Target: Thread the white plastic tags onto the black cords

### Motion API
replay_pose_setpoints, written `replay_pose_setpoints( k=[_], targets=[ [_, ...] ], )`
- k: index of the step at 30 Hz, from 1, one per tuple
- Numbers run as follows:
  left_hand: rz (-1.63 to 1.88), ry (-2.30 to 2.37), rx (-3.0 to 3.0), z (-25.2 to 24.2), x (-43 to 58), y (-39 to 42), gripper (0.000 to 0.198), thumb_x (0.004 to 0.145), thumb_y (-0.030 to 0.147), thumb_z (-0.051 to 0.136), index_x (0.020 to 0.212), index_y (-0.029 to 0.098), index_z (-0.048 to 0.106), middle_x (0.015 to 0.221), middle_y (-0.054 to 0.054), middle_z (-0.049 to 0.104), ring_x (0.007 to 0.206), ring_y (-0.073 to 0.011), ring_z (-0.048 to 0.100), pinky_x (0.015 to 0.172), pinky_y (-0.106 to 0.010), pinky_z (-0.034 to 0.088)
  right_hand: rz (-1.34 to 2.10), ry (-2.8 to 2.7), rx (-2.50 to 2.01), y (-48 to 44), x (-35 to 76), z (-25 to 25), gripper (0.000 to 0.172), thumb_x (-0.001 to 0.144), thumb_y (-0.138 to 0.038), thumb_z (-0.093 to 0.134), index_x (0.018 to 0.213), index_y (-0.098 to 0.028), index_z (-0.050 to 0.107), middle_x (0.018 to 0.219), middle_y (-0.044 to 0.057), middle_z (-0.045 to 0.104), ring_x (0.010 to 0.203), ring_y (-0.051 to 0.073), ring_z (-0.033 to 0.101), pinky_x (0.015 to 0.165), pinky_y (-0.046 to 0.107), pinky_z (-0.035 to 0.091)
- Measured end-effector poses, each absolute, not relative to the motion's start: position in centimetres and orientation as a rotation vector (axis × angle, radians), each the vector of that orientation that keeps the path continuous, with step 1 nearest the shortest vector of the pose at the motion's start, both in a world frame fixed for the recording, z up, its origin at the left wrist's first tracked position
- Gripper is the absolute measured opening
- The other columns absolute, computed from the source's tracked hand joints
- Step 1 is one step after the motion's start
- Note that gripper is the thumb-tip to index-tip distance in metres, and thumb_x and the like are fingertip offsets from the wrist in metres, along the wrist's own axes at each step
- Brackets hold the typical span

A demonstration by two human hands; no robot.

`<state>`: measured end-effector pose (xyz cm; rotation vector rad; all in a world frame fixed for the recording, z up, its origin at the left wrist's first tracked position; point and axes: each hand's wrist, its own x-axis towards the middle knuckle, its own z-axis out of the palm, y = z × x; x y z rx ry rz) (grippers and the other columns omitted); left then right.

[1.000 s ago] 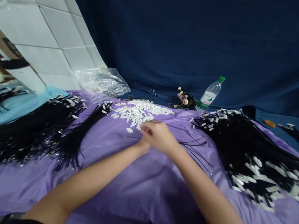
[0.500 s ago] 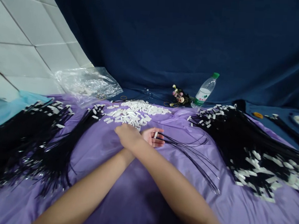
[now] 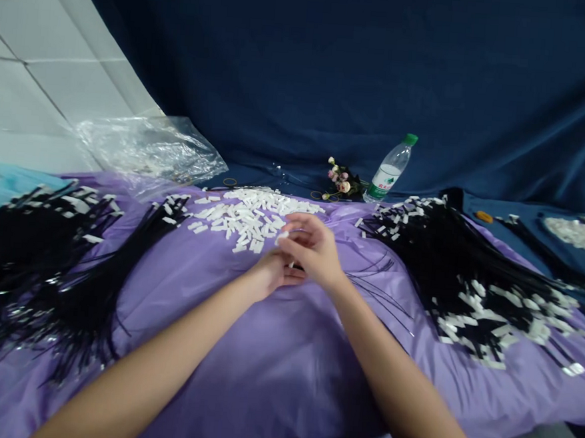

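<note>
My left hand [image 3: 268, 275] is low over the purple cloth, partly covered by my other hand. Its fingers are closed around a few thin black cords [image 3: 380, 293], which trail off to the right. Just above it, my right hand [image 3: 319, 249] pinches a small white piece [image 3: 282, 238] between thumb and fingers. Whether that piece touches a cord is hidden. Right behind both hands lies a loose pile of small white pieces [image 3: 245, 217].
Bundles of black cords with white ends lie at left [image 3: 88, 268] and right [image 3: 434, 262]. Along the back are a clear plastic bag [image 3: 152, 149], artificial flowers [image 3: 342, 182] and a leaning water bottle [image 3: 390, 174]. An orange item [image 3: 484, 216] lies at right.
My right hand has moved back from across the left wrist to above the left hand, now with a white piece in its pinch. The view has shifted slightly.
</note>
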<state>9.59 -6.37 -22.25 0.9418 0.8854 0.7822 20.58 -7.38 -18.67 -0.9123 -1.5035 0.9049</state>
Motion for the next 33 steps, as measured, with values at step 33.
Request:
replay_pose_setpoints(
  k=[33],
  targets=[
    [0.85,0.879,1.118,-21.3,9.6,-9.0,0.03,0.083,0.049,0.055,0.085,0.021,0.048,0.063,0.007,0.031,0.047,-0.0051,0.03,0.045,-0.021,0.045,0.832,-1.895,-1.154,-11.8,26.3,-20.6,0.029,0.085,-0.015,0.055,0.113,-0.021,0.057,0.086,0.0,0.068,0.074,0.013,0.064,0.073,0.026,0.049]
  ],
)
